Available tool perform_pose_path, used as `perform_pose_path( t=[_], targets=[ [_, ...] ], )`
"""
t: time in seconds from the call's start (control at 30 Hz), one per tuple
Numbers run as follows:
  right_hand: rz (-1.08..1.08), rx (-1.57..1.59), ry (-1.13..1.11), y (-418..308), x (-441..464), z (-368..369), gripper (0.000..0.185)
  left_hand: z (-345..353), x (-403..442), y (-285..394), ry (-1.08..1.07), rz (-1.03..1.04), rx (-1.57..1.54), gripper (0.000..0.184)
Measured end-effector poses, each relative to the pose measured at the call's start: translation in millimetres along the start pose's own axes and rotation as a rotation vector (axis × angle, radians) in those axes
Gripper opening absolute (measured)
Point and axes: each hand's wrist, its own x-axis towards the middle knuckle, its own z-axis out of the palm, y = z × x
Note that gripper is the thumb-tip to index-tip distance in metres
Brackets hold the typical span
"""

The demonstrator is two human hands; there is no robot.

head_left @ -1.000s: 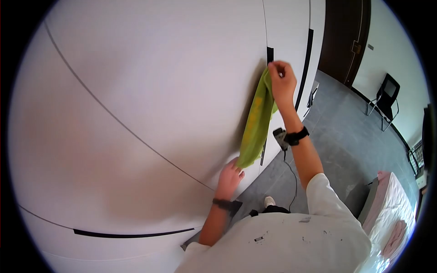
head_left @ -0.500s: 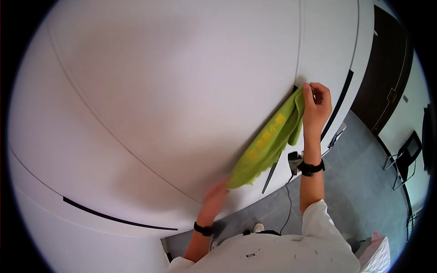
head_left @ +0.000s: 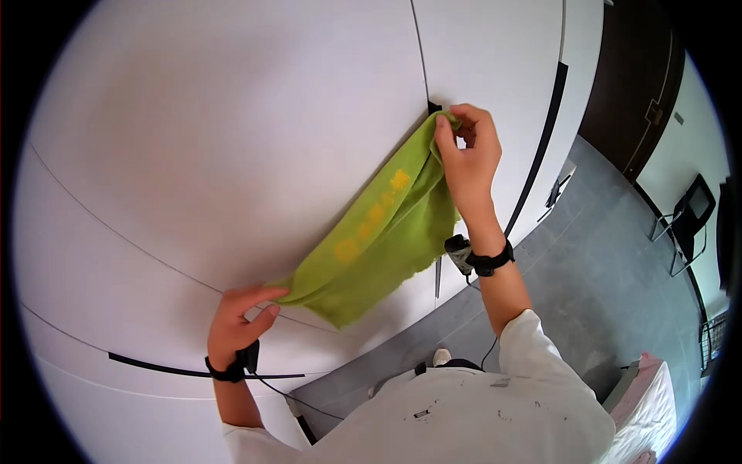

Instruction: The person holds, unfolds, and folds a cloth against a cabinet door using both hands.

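Across the white cabinet doors (head_left: 232, 170), from the upper end of a black recessed handle (head_left: 434, 107) at the vertical door seam down toward the lower left, a green towel (head_left: 371, 240) is drawn out between two bare hands. Half a second ago it hung as a narrower strip with the left hand a blur by its low end; now that hand has swung farther out from the right one, and the towel's top edge runs long and fairly straight. The right hand (head_left: 473, 158) is clamped on the upper corner, thumb against fingers, just beside the handle. The left hand (head_left: 234, 321) touches the lower corner with its forefinger, the thumb standing a little off; whether the cloth is truly gripped there I cannot tell. The change leaves the towel more opened, the yellow printing (head_left: 372, 216) facing outward, though folds gather near both corners and the ragged lower edge droops. Both ends are thus being managed at once, with the better hold seemingly at the right, so the spread probably depends on the left corner not slipping.
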Motion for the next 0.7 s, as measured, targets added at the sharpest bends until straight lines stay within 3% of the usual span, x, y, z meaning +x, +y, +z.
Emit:
perform_pose_path(
  t=[0.07,0.17,0.23,0.37,0.53,0.7],
  targets=[
    [0.021,0.022,0.006,-1.4,2.2,2.8,0.017,-4.5,-1.2,5.1,-0.019,0.001,0.054,0.027],
    [0.065,0.057,0.000,0.4,8.4,2.2,0.017,14.0,-1.2,6.8,0.094,0.047,-0.106,0.027],
    [0.176,0.235,-0.012,2.9,11.1,4.0,0.015,36.4,-11.4,-0.7,0.110,0.060,-0.161,0.027],
    [0.277,0.248,-0.028,-1.8,17.0,3.3,0.014,100.0,-42.6,-36.1,0.249,-0.083,-0.470,0.028],
    [0.216,0.103,-0.042,4.0,21.5,-2.0,0.017,155.0,-71.0,-46.5,0.334,-0.289,-0.690,0.031],
    [0.012,-0.248,0.072,-12.5,-4.2,10.7,0.020,156.4,-62.1,-31.1,0.307,-0.165,-0.704,0.031]
  ],
)
